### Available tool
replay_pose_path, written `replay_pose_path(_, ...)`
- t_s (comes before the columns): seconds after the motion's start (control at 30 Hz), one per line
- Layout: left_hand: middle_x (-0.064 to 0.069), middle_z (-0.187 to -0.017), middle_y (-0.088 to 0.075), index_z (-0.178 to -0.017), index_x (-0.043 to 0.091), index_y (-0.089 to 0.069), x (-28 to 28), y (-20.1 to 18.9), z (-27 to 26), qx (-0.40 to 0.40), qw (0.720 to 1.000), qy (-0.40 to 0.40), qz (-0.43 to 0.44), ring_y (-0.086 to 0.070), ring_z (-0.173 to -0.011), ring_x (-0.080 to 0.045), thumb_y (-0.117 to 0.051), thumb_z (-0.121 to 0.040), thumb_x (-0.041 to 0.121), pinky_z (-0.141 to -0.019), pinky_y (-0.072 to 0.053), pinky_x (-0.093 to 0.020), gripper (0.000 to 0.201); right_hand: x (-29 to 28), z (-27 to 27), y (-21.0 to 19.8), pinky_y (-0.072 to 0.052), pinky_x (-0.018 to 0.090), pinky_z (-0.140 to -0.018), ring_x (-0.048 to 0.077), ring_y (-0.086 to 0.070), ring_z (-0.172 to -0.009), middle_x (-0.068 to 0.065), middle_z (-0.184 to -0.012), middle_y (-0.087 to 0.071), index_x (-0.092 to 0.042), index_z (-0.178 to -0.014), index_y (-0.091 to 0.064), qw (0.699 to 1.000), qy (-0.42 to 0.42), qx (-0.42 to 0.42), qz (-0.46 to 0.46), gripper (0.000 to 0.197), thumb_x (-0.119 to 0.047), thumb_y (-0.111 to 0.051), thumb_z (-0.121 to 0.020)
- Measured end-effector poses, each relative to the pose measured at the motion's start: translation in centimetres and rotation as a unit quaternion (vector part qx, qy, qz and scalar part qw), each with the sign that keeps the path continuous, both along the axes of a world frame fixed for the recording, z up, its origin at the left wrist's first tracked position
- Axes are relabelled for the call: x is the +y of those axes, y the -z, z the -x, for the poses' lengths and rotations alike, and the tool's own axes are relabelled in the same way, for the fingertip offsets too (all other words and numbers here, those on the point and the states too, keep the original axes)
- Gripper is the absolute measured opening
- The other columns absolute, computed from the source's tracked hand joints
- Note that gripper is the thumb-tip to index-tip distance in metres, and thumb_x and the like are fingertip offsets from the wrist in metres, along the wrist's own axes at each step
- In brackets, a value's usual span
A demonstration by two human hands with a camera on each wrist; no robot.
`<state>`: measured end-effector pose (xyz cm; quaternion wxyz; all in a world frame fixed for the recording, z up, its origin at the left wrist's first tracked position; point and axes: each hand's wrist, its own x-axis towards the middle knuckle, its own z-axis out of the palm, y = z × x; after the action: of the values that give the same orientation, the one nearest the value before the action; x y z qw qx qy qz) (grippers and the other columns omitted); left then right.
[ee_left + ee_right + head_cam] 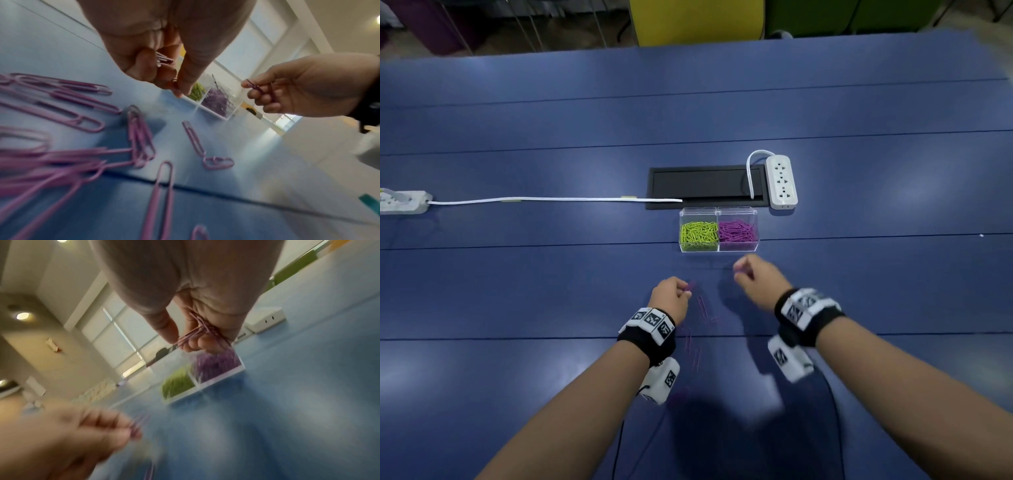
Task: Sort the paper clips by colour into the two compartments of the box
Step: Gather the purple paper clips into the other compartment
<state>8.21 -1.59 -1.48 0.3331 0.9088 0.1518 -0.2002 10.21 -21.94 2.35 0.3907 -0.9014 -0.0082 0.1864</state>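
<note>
Fingers of the right hand [755, 277] pinch a small bunch of purple clips [202, 331] just short of the clear box [719, 249]. The left hand [669, 298] grips purple clips of its own [164, 60] above loose purple clips [141, 138] scattered on the blue surface [551, 281]. Green clips [698, 233] fill the box's left compartment, purple ones [738, 231] the right.

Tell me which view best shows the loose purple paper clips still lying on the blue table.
The left wrist view: the loose purple paper clips fill its lower left, large though partly blurred, near the left hand. In the head view they are thin, faint streaks on the blue table. The right wrist view shows only one blurred streak at its bottom edge.
</note>
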Motion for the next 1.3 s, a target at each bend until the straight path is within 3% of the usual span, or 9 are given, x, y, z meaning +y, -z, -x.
replay_pose_path(0.1, -0.002, -0.091, -0.063, -0.100, 0.013, -0.065, -0.5, -1.0, -1.4, -0.029, 0.999, -0.016, 0.041, -0.056, -0.085, -0.016, -0.056, -0.093, 0.021, -0.078, -0.044, -0.025, 0.014, 0.1, -6.1, -2.1, -0.042, 0.025, -0.081, 0.015, -0.054, -0.087, -0.001, -0.098, -0.060, -0.012, -0.101, -0.060, 0.999, 0.043, -0.026, -0.013, 0.018, -0.012, -0.043, -0.094)
replay_pose_path(0.23, 0.001, -0.089, -0.062, -0.097, 0.013, -0.064, -1.9, -2.9, -4.1, -0.067, 0.996, 0.007, 0.057, -0.056, -0.084, -0.015, -0.056, -0.093, 0.022, -0.079, -0.046, -0.027, 0.013, 1.6, -10.6, -2.4, -0.045, 0.028, -0.070, 0.011, -0.051, -0.071, 0.001, -0.094, -0.058, -0.011, -0.102, -0.056, 0.997, 0.049, -0.049, -0.032, 0.020, -0.007, -0.039, -0.094)
replay_pose_path(0.37, -0.005, -0.091, -0.064, -0.095, 0.010, -0.065, -3.4, -4.6, -7.7, -0.106, 0.992, 0.056, 0.025, -0.056, -0.084, -0.019, -0.056, -0.092, 0.020, -0.077, -0.042, -0.024, 0.014, 2.2, -11.1, 0.2, -0.043, 0.039, -0.095, 0.027, -0.054, -0.100, 0.004, -0.098, -0.062, -0.017, -0.094, -0.059, 0.992, -0.056, -0.065, 0.096, 0.020, -0.007, -0.044, -0.087)
replay_pose_path(0.47, -0.012, -0.102, -0.061, -0.095, 0.008, -0.063, -4.4, -4.8, -10.1, -0.117, 0.984, 0.130, -0.019, -0.057, -0.095, -0.027, -0.055, -0.091, 0.019, -0.084, -0.042, -0.030, 0.014, 1.2, -10.7, 1.1, -0.036, 0.036, -0.098, 0.028, -0.048, -0.110, 0.005, -0.109, -0.060, -0.018, -0.091, -0.069, 0.973, -0.121, -0.094, 0.172, 0.027, -0.005, -0.047, -0.083)
replay_pose_path(0.67, -0.016, -0.119, -0.055, -0.109, 0.004, -0.058, -7.7, -4.2, -13.0, -0.108, 0.950, 0.276, -0.101, -0.051, -0.113, -0.031, -0.050, -0.095, 0.017, -0.098, -0.037, -0.037, 0.021, -3.3, -8.3, 0.4, -0.034, 0.017, -0.085, 0.023, -0.054, -0.098, 0.011, -0.097, -0.064, -0.006, -0.087, -0.069, 0.977, 0.094, -0.190, 0.017, 0.022, 0.003, -0.049, -0.083)
replay_pose_path(0.8, -0.018, -0.117, -0.054, -0.109, 0.002, -0.057, -9.4, -2.8, -13.7, -0.080, 0.927, 0.336, -0.143, -0.050, -0.113, -0.034, -0.049, -0.092, 0.008, -0.099, -0.041, -0.041, 0.020, -7.3, -6.9, 1.6, -0.035, 0.022, -0.086, 0.026, -0.053, -0.100, 0.009, -0.098, -0.064, -0.009, -0.085, -0.068, 0.976, 0.142, -0.160, 0.046, 0.022, 0.001, -0.049, -0.083)
replay_pose_path(1.1, -0.005, -0.118, -0.054, -0.119, 0.012, -0.056, -8.9, -3.2, -11.3, -0.194, 0.936, 0.286, -0.070, -0.046, -0.114, -0.024, -0.052, -0.091, 0.016, -0.103, -0.039, -0.035, 0.028, -14.0, -10.3, 3.9, -0.040, 0.039, -0.101, 0.031, -0.047, -0.117, 0.014, -0.120, -0.054, -0.007, -0.106, -0.062, 0.969, 0.182, -0.066, 0.155, 0.024, -0.006, -0.049, -0.086)
replay_pose_path(1.2, -0.002, -0.104, -0.056, -0.106, 0.012, -0.062, -7.7, -3.5, -8.7, -0.273, 0.935, 0.225, -0.018, -0.048, -0.103, -0.018, -0.055, -0.089, 0.013, -0.096, -0.041, -0.028, 0.019, -14.9, -12.3, 4.2, -0.041, 0.042, -0.100, 0.032, -0.041, -0.122, 0.015, -0.132, -0.044, -0.005, -0.119, -0.055, 0.961, 0.202, -0.050, 0.185, 0.032, -0.007, -0.049, -0.088)
replay_pose_path(1.3, 0.001, -0.095, -0.054, -0.096, 0.012, -0.064, -5.8, -2.4, -5.9, -0.248, 0.943, 0.221, 0.014, -0.050, -0.093, -0.014, -0.057, -0.087, 0.008, -0.088, -0.045, -0.025, 0.012, -15.3, -14.2, 4.6, -0.041, 0.043, -0.097, 0.033, -0.037, -0.125, 0.015, -0.140, -0.035, -0.004, -0.132, -0.044, 0.953, 0.209, -0.060, 0.213, 0.043, -0.005, -0.048, -0.090)
